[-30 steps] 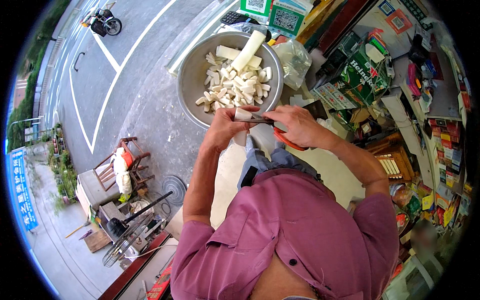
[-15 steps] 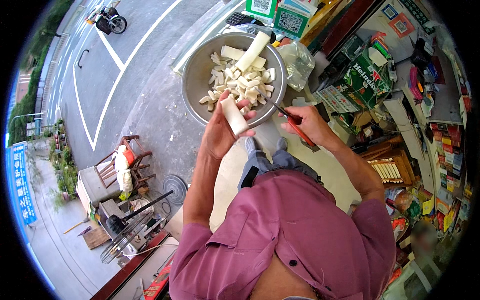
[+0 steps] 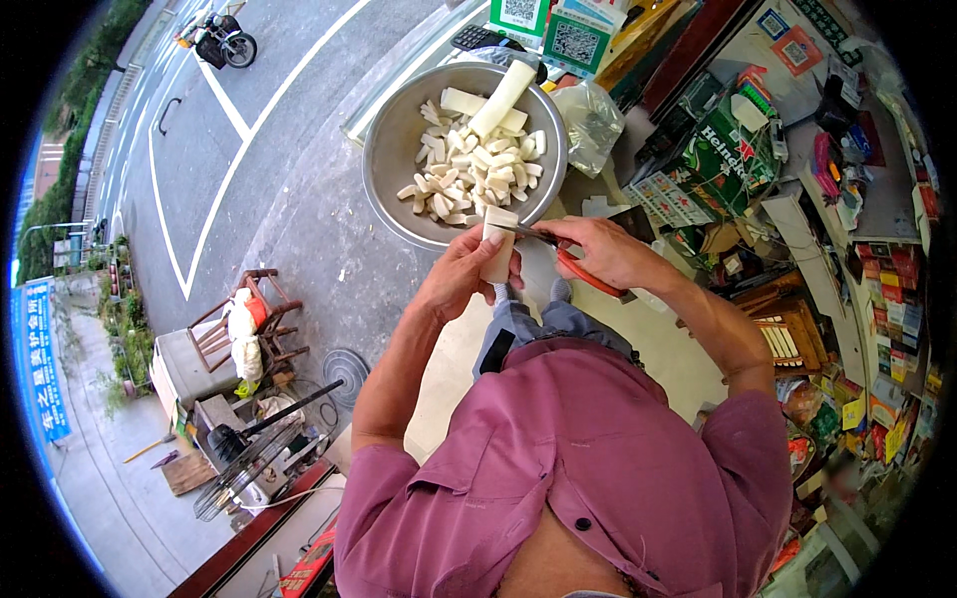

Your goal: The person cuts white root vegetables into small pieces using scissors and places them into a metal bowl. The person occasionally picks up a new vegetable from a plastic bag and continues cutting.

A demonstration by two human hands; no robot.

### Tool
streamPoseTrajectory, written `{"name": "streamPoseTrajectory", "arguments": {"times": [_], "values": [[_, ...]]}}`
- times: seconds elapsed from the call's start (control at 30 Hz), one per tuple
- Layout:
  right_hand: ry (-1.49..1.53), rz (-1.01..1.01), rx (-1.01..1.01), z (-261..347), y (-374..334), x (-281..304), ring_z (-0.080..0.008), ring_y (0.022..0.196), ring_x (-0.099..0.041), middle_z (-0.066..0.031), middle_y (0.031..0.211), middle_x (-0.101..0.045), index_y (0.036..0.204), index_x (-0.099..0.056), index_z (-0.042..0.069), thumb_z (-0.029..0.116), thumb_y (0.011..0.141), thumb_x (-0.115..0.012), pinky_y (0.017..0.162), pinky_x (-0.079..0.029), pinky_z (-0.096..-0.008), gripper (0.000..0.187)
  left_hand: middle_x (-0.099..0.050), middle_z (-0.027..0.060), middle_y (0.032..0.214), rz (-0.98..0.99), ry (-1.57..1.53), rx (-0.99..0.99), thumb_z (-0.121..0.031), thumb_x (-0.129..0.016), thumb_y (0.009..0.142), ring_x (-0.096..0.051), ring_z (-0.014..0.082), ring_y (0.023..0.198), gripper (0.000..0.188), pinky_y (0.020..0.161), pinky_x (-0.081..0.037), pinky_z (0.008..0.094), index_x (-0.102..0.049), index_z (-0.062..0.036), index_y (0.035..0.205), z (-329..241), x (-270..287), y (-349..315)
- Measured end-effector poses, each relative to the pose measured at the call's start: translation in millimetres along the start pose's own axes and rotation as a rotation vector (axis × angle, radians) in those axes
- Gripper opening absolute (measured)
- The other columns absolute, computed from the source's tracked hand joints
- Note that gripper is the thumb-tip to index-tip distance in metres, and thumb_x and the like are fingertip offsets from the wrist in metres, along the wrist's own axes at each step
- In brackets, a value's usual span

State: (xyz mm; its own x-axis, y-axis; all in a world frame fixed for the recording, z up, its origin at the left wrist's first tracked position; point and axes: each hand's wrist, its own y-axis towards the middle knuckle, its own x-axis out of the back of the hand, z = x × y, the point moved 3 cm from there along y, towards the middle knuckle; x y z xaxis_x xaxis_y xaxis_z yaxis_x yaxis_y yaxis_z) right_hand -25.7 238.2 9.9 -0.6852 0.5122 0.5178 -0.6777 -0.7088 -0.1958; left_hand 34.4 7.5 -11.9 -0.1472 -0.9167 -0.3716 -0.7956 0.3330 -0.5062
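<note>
The red-handled metal scissors (image 3: 590,276), clasped in the right hand's (image 3: 616,253) curled fingers, have swung back onto the white cylindrical piece (image 3: 501,257), mid-frame, which the left hand's (image 3: 461,271) fingers pinch: seemingly cutting position.

At twelve o'clock, the metal basin (image 3: 392,164) is silver-grey and its cut pieces (image 3: 471,167) creamy white; the scissor handles (image 3: 596,282) are orange-red. The button-up shirt (image 3: 608,439) at six o'clock is plain plum-pink, the carton (image 3: 743,177) at two o'clock green.
</note>
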Motion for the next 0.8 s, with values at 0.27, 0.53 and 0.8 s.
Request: {"name": "streamPoseTrajectory", "arguments": {"times": [0.27,0.53,0.8], "values": [[-0.03,0.043,-0.044,12,-2,-2,-0.0286,0.082,-0.068,-0.0168,0.094,-0.072,0.134,-0.066,0.004,0.02,0.084,-0.078,0.08,-0.054,-0.0388,0.053,-0.062,0.0005,0.081,0.094,0.008,0.045,-0.043,-0.06,0.109,-0.059,0.0106,0.064,0.034,0.047,-0.034,0.0235,-0.062,-0.0143,0.127,6,6,-8],[0.205,0.101,-0.116,2,3,-2,-0.0129,0.066,-0.055,-0.0126,0.072,-0.062,0.121,-0.072,0.001,0.019,0.088,-0.076,0.064,-0.048,-0.0347,0.038,-0.064,0.001,0.082,-0.002,0.112,0.022,-0.034,-0.056,0.109,-0.059,0.0103,0.06,0.03,0.045,-0.034,0.0212,-0.064,-0.0105,0.126,-5,18,-4],[0.178,0.101,-0.133,6,13,-10,-0.0142,0.069,-0.06,-0.0038,0.077,-0.064,0.129,-0.069,-0.003,0.015,0.085,-0.077,0.066,-0.05,-0.0325,0.048,-0.061,-0.003,0.073,-0.026,0.271,-0.043,-0.034,-0.052,0.109,-0.056,0.0061,0.057,0.024,0.044,-0.029,0.0218,-0.063,-0.0126,0.108,-9,17,3]]}}
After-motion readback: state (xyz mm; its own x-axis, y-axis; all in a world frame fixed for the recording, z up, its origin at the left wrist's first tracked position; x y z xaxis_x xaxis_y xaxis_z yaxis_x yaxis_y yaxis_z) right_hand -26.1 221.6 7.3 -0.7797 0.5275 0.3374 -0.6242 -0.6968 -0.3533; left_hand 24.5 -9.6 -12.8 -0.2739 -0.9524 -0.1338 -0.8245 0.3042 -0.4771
